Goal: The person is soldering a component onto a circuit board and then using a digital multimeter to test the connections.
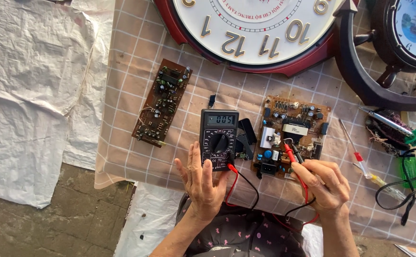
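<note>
Slim probes [291, 154] on bristly circuit board [291, 138]

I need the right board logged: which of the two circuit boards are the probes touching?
The squarish tan circuit board right of the black multimeter, where the right hand holds red and black probes. The long dark brown circuit board lies untouched to the left.

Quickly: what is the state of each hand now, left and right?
Left hand: open, fingers resting on the black multimeter.
Right hand: closed, holding the red and black test probes on the circuit board.
</note>
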